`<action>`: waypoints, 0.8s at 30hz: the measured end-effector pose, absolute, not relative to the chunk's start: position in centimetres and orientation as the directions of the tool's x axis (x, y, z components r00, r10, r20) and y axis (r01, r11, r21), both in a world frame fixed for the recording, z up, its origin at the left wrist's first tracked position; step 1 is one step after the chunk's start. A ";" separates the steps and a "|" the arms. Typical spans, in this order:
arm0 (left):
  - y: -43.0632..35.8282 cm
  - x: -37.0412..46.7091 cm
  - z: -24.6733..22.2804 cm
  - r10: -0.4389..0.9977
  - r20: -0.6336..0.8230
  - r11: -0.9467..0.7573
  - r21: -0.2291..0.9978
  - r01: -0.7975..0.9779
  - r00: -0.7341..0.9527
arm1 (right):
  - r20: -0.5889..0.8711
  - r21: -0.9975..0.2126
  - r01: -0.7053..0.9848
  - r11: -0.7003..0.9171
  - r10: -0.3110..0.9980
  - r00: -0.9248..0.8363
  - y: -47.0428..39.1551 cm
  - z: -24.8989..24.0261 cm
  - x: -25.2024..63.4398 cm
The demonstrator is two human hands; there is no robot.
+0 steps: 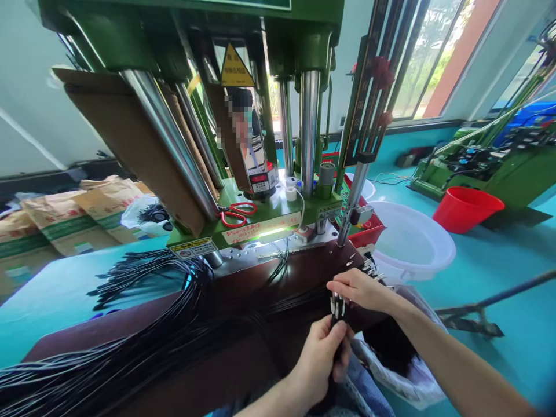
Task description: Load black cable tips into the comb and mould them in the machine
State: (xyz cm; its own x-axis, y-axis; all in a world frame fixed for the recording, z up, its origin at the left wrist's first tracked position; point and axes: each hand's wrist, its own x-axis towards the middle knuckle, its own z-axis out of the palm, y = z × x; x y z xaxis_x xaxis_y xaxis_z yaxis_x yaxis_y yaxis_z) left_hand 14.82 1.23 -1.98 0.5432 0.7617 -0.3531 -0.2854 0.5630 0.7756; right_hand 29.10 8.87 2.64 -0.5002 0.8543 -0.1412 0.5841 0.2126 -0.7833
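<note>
My left hand [321,353] is wrapped around a bundle of black cables, low in front of me at the table's edge. Silvery metal plugs [337,307] stick up from that fist. My right hand [362,289] is just above, its fingers closed over the tips of the plugs. More black cables [143,341] run in a thick sheaf across the dark brown tabletop [299,272] to the left. Several loose plug ends [369,266] lie beyond my right hand. My fingers partly hide the held bundle.
A green press [278,214] with steel columns stands ahead; red-handled scissors [237,214] rest on its base. At right are a lined bin [423,376], a white tub [447,249] and a red bucket [469,211]. Paper sacks [47,226] stand at left. A person [252,139] appears behind the press.
</note>
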 end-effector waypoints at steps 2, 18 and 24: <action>1.4 14.9 -2.2 0.773 -0.338 0.545 0.788 -0.288 0.537 | -0.056 -0.662 0.678 0.319 0.881 -0.470 8.3 2.7 29.0; 2.9 14.4 -1.8 0.699 -0.381 0.706 0.502 -0.499 0.605 | -0.019 -0.728 0.576 0.372 0.829 -0.559 6.5 5.2 30.8; 4.5 13.8 -2.4 0.835 -0.340 0.541 0.652 -0.531 0.432 | -0.080 -0.751 0.516 0.412 0.719 -0.691 3.8 6.6 31.9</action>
State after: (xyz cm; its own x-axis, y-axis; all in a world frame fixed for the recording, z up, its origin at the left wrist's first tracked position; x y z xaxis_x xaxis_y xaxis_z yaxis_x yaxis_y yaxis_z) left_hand 13.81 4.48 -2.43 0.4321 0.8352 -0.3402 -0.5314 0.5406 0.6522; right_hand 31.93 3.84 6.65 -0.6909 0.7185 -0.0801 0.5156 0.4120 -0.7513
